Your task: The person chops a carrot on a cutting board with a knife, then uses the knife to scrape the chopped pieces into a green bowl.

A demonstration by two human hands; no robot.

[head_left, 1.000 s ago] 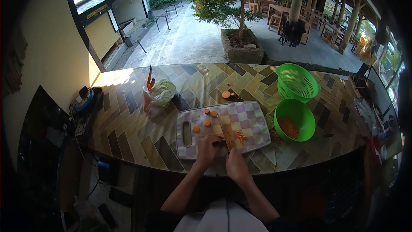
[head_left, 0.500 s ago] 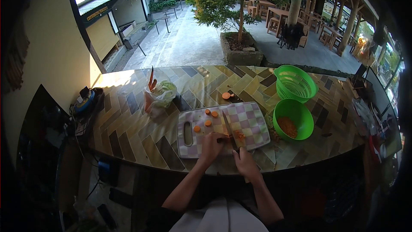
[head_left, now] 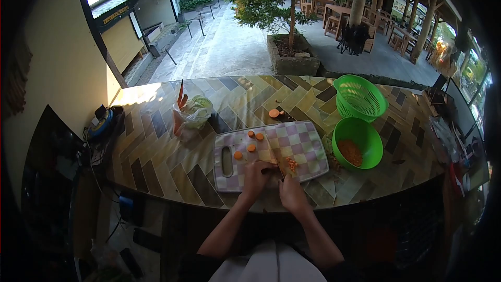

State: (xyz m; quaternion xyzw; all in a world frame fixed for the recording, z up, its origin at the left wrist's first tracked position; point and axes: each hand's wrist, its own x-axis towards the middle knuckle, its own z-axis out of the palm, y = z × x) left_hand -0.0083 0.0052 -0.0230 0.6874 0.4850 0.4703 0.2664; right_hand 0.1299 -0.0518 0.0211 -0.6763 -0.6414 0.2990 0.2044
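Observation:
My right hand (head_left: 293,194) is closed round the handle of a knife (head_left: 274,155), whose blade points away over the chequered cutting board (head_left: 308,146). Beside the blade, my left hand (head_left: 254,180) is closed with its fingertips down on a carrot piece, mostly hidden under the fingers. Small diced carrot (head_left: 291,164) lies just right of the knife. Several short carrot chunks (head_left: 251,148) rest on the left half of the board. To the right stands a green bowl (head_left: 371,149) holding finely cut carrot (head_left: 349,152).
A green colander (head_left: 360,99) is behind the bowl. Near the board's far edge lies a cut carrot end (head_left: 274,113). At the left, a clear plastic bag (head_left: 193,117) holds pale green leaves and carrots. Cables and a blue device (head_left: 102,124) sit at the table's left end.
The knife has shifted slightly left, its blade nearer my left fingers, and my right hand has moved a little left with it. The camera view has shifted slightly.

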